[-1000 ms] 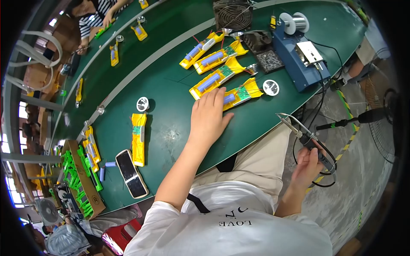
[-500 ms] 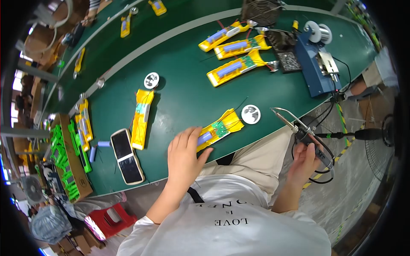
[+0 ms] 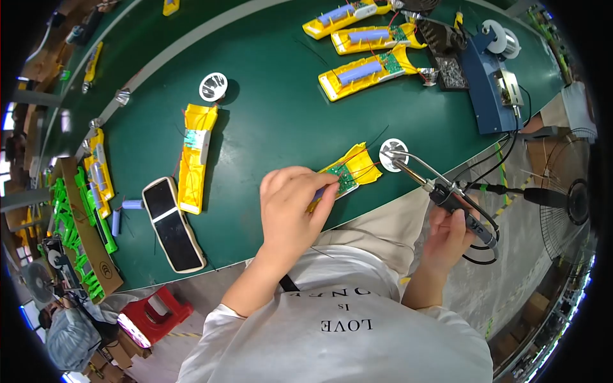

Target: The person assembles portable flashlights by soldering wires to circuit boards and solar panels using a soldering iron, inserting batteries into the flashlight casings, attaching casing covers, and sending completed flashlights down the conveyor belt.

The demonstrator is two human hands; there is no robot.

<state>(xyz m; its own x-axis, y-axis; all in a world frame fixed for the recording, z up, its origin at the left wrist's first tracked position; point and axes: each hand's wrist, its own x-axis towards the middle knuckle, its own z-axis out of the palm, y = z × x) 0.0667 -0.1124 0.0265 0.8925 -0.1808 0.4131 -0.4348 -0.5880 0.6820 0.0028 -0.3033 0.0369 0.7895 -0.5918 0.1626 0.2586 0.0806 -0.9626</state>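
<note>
One soldering iron [image 3: 442, 196], perhaps eight yellow casings [image 3: 361, 159]

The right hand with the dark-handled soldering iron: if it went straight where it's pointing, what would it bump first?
Probably the round silver lamp reflector with a white rim: the right hand aims the dark-handled soldering iron at it, though depth is unclear.
</note>
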